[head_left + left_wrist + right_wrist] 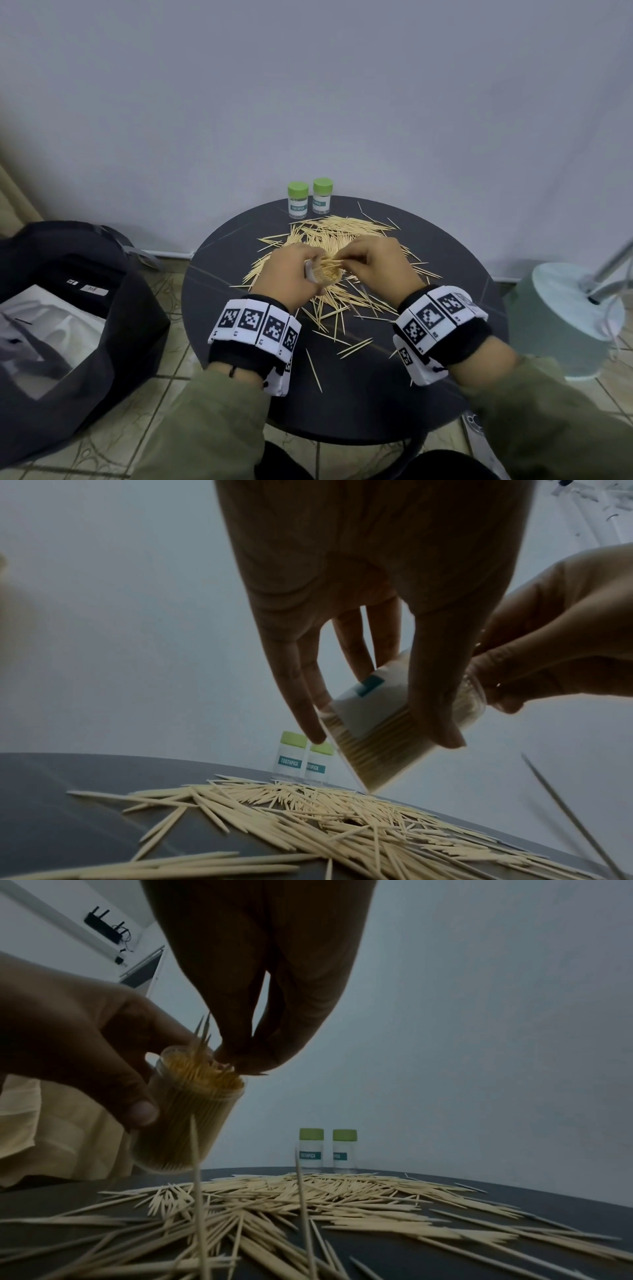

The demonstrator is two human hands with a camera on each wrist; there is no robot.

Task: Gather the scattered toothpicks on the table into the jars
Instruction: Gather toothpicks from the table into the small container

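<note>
I note my left hand (pixel 291 274) gripping the open jar (pixel 192 1110) above the table (pixel 445 274), mouth tilted up toward my right hand (pixel 373 263), which pinches toothpicks (pixel 204 1031) at its rim, tips upward

Left hand (pixel 291 270) is gripping open jar (pixel 192 1110), tilted; right hand (pixel 373 263) is pinching toothpicks (pixel 205 1034) at jar's mouth.

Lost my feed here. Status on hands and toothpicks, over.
Left hand grips open jar, nearly full. Right hand pinches toothpicks at its mouth. Big pile on table. Two capped jars behind.
</note>
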